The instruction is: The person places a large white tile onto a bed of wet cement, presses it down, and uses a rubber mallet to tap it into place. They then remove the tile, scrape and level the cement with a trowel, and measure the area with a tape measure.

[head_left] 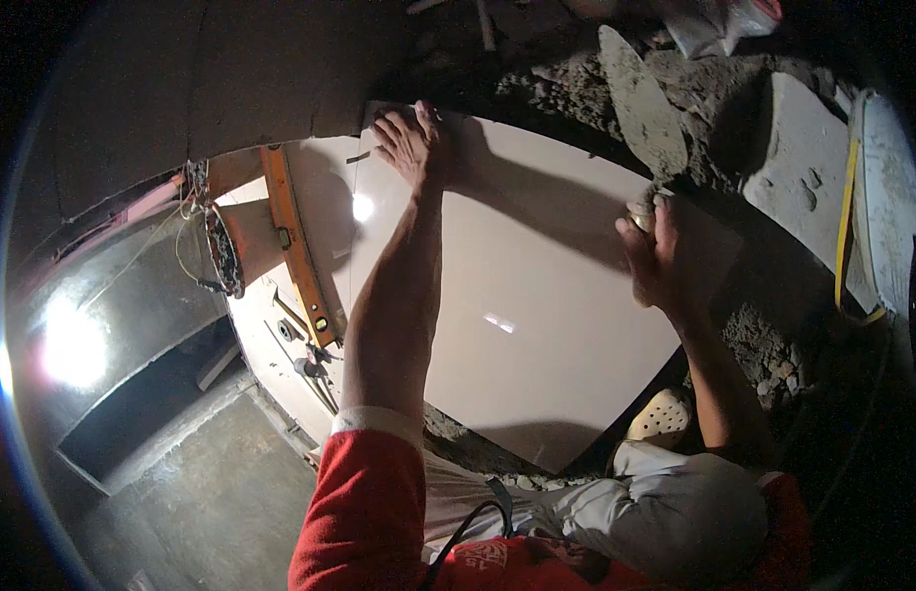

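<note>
A large, pale, glossy tile (546,345) lies in front of me. My left hand (410,146) rests flat near its far left corner, fingers spread, holding nothing. At the tile's far right edge, my right hand (657,258) is wrapped round the handle of a trowel (643,108). The trowel's long, mortar-smeared blade points away from me over rough, dark mortar (566,94). Its handle is mostly hidden in my fingers.
Left of the tile, an orange spirit level (298,251) lies on neighbouring pale tiles beside loose hand tools (305,364) and a mortar-crusted bucket (249,244). A broken tile piece (795,163) and yellow strap (846,227) are at right. My yellow clog (661,418) stands by the near right edge.
</note>
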Demonstrator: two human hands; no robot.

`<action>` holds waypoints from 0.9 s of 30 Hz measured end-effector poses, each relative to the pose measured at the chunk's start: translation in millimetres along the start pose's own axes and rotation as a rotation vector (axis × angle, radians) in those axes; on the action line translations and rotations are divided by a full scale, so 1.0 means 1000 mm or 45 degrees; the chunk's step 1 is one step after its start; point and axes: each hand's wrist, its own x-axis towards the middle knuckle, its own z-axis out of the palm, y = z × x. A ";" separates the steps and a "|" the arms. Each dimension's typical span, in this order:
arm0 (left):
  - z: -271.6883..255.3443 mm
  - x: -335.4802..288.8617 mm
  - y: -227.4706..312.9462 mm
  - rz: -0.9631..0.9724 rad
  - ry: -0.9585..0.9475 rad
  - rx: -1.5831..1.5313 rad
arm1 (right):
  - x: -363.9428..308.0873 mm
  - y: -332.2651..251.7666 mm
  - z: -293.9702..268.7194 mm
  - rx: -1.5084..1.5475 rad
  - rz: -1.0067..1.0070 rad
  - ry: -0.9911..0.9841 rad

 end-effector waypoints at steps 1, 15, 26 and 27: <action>0.003 0.005 0.001 -0.063 -0.134 -0.180 | 0.002 -0.004 -0.005 -0.024 -0.116 0.022; -0.074 -0.177 0.110 0.506 -0.202 -0.912 | -0.129 -0.032 -0.107 -0.785 -0.418 0.692; -0.100 -0.312 0.187 1.793 -0.907 -1.184 | -0.179 -0.048 -0.105 0.182 -0.205 1.068; -0.099 -0.295 0.175 1.627 -0.807 -1.210 | -0.186 -0.058 -0.110 0.233 -0.084 1.035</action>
